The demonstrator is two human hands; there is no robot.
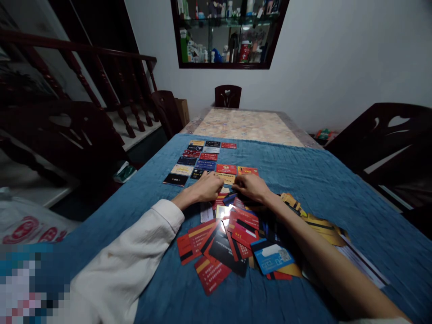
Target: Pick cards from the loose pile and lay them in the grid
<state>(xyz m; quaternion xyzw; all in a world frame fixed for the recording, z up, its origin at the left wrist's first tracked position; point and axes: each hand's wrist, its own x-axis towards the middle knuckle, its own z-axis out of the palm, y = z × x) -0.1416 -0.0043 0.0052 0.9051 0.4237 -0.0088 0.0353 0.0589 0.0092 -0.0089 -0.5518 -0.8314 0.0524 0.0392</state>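
On the blue cloth (141, 193), rows of cards (205, 164) lying beyond a loose heap (232, 238)

My two hands are resting near each other but apart, between the ordered rows and the heap nearest me. My left hand (207, 186) is curling its fingers down at the near end of the rows, its white sleeve (135, 252) crossing above the cloth. My right hand (253, 186) is bending inward to face it, the bare forearm passing over the heap's right side.

A gold card (229, 179) is showing in the gap between my hands. Fingertips are mostly hidden; whether either hand is gripping a card, I cannot tell.

Just beyond the gold card a red card (226, 168) is lying flat; an orange-red card (248, 170) is lying just past my right knuckles. Left of my left hand, a black card (175, 179) is marking the rows' near corner.

In the heap, mostly red cards are overlapping at odd angles, a glare shining off the middle. A blue card (272, 255) with a square code is lying on its right part.

Past the cloth, the patterned tabletop (249, 123) is showing, a dark chair (228, 101) standing at its far end.
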